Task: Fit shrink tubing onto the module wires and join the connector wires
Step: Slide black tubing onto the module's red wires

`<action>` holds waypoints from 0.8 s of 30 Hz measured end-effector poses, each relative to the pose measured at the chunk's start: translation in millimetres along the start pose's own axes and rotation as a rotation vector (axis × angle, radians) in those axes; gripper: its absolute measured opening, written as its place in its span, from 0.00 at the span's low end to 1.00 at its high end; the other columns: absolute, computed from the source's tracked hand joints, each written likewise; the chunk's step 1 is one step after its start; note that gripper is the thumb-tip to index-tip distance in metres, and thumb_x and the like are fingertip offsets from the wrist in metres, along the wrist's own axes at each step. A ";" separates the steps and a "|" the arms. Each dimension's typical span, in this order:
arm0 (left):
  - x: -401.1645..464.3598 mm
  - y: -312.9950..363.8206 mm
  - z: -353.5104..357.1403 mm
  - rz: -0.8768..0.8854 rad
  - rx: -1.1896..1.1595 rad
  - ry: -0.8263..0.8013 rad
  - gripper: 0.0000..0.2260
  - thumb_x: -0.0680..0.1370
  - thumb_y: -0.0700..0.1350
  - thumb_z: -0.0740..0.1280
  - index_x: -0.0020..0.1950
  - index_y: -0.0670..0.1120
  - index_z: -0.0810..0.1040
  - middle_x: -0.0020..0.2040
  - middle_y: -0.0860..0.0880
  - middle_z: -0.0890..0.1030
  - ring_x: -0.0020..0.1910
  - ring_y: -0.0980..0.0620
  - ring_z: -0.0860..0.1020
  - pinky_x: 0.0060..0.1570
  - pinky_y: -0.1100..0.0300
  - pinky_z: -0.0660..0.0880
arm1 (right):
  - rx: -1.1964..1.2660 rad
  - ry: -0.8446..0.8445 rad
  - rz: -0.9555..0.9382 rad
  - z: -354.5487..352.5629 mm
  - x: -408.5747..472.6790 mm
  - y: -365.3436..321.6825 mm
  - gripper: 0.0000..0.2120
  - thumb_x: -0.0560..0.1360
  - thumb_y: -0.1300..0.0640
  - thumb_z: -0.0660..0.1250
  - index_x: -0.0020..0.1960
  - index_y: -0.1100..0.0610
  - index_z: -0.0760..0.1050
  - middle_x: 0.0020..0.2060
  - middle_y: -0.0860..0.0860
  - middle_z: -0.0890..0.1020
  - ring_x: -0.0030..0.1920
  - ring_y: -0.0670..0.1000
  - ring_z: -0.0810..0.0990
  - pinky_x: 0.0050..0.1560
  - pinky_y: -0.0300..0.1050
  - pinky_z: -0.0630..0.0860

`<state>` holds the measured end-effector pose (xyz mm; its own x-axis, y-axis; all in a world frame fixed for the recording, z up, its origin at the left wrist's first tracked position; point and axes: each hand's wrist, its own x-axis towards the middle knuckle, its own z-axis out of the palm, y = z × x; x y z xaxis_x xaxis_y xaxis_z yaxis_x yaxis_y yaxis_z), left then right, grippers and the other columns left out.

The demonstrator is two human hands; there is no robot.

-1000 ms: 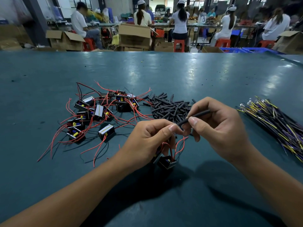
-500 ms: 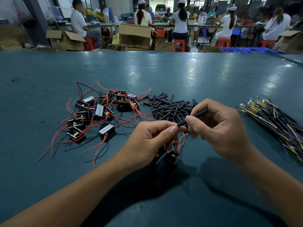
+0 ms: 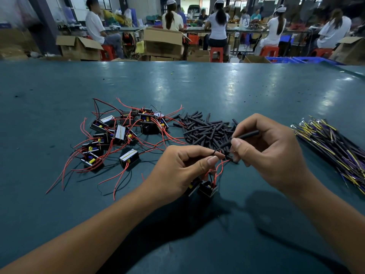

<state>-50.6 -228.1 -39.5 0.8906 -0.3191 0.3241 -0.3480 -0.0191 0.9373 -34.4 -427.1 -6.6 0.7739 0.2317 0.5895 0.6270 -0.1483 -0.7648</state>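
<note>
Pinching a thin dark wire end (image 3: 214, 153) between thumb and forefinger, the left hand (image 3: 183, 169) is held just above the teal table top (image 3: 177, 86). A black shrink-tube piece (image 3: 244, 138) is pinched by the right hand (image 3: 270, 153), its lower end almost at that wire. Two small black box modules (image 3: 206, 189) with red leads hang beneath the left hand. A heap of cut black tubing (image 3: 205, 127) lies behind, more red-wired modules (image 3: 118, 135) to its left, and purple-and-yellow connector wires (image 3: 333, 145) at right.
</note>
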 end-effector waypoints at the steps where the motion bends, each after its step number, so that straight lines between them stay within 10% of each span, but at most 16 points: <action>1: 0.0 0.4 0.2 0.001 -0.002 -0.001 0.08 0.77 0.45 0.69 0.53 0.45 0.84 0.35 0.53 0.81 0.32 0.55 0.76 0.34 0.61 0.73 | -0.003 -0.014 -0.002 0.5 -0.6 0.0 0.03 0.73 0.63 0.69 0.43 0.57 0.76 0.32 0.56 0.80 0.29 0.56 0.78 0.29 0.38 0.73; 11: 1.0 1.1 2.1 0.006 -0.025 0.026 0.09 0.77 0.40 0.68 0.54 0.38 0.83 0.32 0.55 0.80 0.29 0.59 0.74 0.31 0.68 0.71 | 0.087 -0.078 -0.011 3.9 -2.7 -2.6 0.06 0.74 0.62 0.70 0.43 0.64 0.76 0.30 0.45 0.82 0.29 0.42 0.79 0.31 0.30 0.72; 24: 1.6 3.9 3.9 0.016 -0.013 0.048 0.11 0.75 0.41 0.68 0.56 0.40 0.83 0.32 0.56 0.80 0.29 0.60 0.75 0.32 0.68 0.72 | 0.039 -0.015 -0.012 4.2 -2.1 0.5 0.07 0.74 0.57 0.72 0.41 0.60 0.76 0.28 0.54 0.80 0.25 0.47 0.75 0.28 0.36 0.71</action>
<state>-51.6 -232.4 -35.9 0.8980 -0.2737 0.3444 -0.3586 -0.0021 0.9335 -36.2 -423.7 -9.3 0.7650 0.2474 0.5946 0.6317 -0.1082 -0.7676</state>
